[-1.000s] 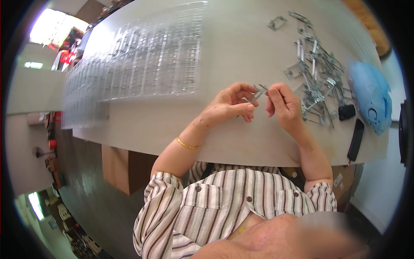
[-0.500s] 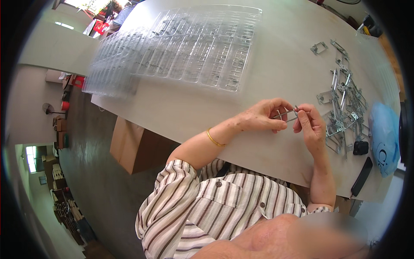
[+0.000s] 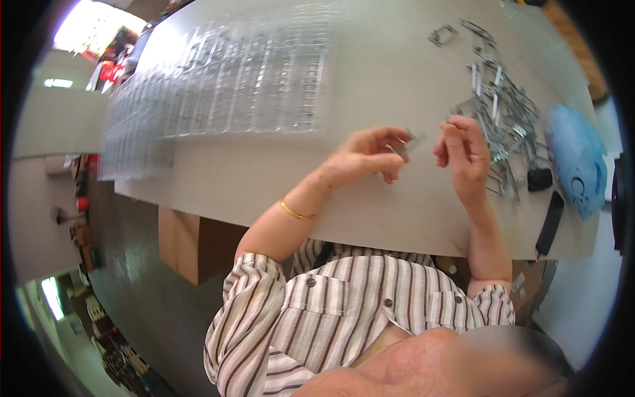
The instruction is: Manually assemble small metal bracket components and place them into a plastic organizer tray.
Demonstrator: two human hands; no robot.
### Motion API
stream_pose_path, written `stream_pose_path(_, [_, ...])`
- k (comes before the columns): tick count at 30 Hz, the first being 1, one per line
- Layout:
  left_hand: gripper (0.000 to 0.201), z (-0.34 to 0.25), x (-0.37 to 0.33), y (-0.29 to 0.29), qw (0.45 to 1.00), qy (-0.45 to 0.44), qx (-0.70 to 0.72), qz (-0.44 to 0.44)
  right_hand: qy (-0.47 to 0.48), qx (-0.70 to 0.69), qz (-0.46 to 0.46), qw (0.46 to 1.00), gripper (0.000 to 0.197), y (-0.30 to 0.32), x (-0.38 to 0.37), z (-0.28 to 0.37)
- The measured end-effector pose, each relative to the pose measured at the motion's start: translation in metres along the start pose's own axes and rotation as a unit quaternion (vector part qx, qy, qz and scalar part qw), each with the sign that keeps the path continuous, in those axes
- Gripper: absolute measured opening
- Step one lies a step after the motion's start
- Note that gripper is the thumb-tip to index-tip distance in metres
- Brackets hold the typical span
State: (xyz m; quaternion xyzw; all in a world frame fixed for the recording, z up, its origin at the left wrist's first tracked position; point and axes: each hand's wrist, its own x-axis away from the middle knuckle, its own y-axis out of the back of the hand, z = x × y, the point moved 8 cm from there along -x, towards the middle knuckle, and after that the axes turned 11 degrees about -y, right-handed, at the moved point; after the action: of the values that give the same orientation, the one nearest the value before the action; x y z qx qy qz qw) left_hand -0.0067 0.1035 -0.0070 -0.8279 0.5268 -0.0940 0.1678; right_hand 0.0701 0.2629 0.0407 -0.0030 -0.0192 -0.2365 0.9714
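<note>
My left hand (image 3: 367,155) is raised over the table, its thumb and fingers closed on a small metal frame (image 3: 414,140) that juts out at the fingertips, blurred by motion. A short gap to the right, my right hand (image 3: 464,155) has its fingers curled against the thumb. Whatever they may pinch is hidden. Just beyond the right hand lies a loose pile of metal frames and rods (image 3: 506,109), with a single metal frame (image 3: 443,35) apart from it at the far side.
Clear plastic trays (image 3: 245,79) with many compartments of metal pieces cover the far left of the table (image 3: 278,178). At the right are a blue plastic bag (image 3: 577,159), a small black block (image 3: 539,179) and a black strip (image 3: 550,221). A cardboard box (image 3: 178,241) stands below the table's left edge.
My hands, together at the metal frame before, are now apart. The frame stays in my left hand, while my right hand has come away from it. The whole view has shifted slightly.
</note>
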Motion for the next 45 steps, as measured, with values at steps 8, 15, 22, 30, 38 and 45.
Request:
stream_pose_path(8, [0.043, -0.004, -0.005, 0.011, 0.983, -0.066, 0.167, -0.031, -0.025, 0.072, 0.062, 0.995, 0.012, -0.012, 0.002, -0.015])
stream_pose_path(15, [0.043, -0.003, -0.004, 0.004, 0.987, -0.067, 0.143, -0.019, -0.022, 0.117, 0.049, 0.992, 0.011, -0.011, 0.005, -0.009])
stream_pose_path(22, [0.043, -0.005, -0.005, 0.009, 0.991, -0.069, 0.113, -0.022, -0.008, 0.13, 0.044, 0.99, 0.008, -0.012, 0.002, -0.007])
stream_pose_path(30, [0.043, -0.007, 0.001, 0.008, 0.998, -0.014, 0.039, -0.055, -0.061, 0.067, 0.088, 0.992, 0.011, -0.02, 0.002, -0.011])
stream_pose_path(38, [0.046, 0.003, 0.004, 0.0, 0.999, 0.032, 0.029, -0.009, -0.153, -0.014, 0.173, 0.973, 0.02, -0.018, 0.001, -0.022])
stream_pose_path(45, [0.052, -0.005, 0.006, -0.011, 0.998, 0.042, -0.044, 0.036, -0.212, -0.025, 0.184, 0.959, 0.018, -0.019, 0.002, -0.03])
